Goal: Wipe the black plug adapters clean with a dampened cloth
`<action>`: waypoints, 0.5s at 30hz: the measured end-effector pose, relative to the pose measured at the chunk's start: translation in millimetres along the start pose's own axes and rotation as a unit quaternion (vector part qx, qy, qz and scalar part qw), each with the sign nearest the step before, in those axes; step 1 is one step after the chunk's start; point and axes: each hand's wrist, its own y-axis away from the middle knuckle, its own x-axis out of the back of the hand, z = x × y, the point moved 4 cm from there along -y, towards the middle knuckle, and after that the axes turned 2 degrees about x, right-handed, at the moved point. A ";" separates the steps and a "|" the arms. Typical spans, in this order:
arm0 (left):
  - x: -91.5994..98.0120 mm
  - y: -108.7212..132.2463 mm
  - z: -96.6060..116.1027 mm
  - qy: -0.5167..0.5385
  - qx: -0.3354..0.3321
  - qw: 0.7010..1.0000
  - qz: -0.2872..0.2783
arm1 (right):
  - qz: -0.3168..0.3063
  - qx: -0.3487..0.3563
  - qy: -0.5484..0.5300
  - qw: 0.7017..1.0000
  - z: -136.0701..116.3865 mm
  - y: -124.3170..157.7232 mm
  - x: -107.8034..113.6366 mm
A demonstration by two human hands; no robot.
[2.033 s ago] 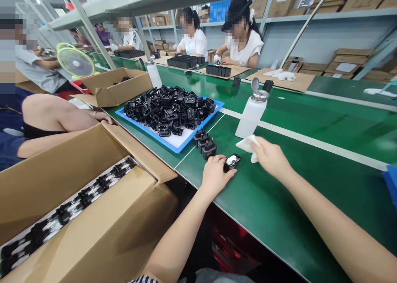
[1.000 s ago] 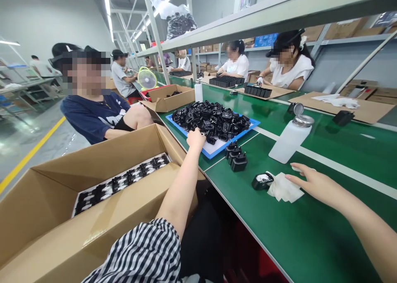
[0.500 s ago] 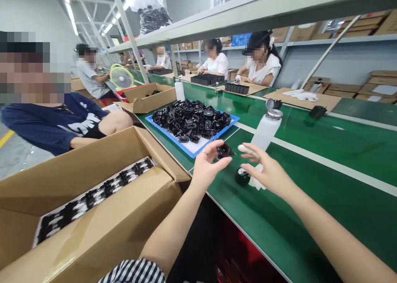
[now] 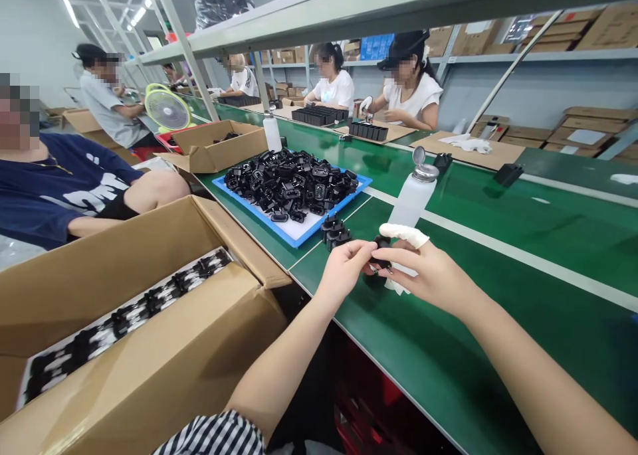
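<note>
Head view: I note the left hand (image 4: 343, 267) and right hand (image 4: 434, 269) both pinching one black part (image 4: 383, 242) above the green bench (image 4: 423, 362), presumably to steady it, the white bottle (image 4: 411, 199) just beyond, apparently for easy reach.

The single head-worn camera faced forward and obliquely downward across the green counter (image 4: 543, 302). The left hand (image 4: 341, 269) and right hand (image 4: 438, 272) lay at close range near center; the storage shelving (image 4: 488, 59) stood at far range.
</note>
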 end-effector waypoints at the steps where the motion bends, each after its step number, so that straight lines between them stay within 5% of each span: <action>1: 0.0 -1.9 1.6 -0.046 -0.013 0.999 -0.007 | 0.002 -0.017 0.001 1.000 3.6 -0.1 0.0; 7: 11.8 6.1 -2.4 -0.334 -0.044 0.934 0.119 | 0.002 -0.120 0.001 0.993 32.0 -0.2 -6.5; 15: 0.7 7.3 -23.6 -0.434 -0.016 0.900 0.047 | -0.114 -0.199 0.014 0.973 45.5 2.8 -26.7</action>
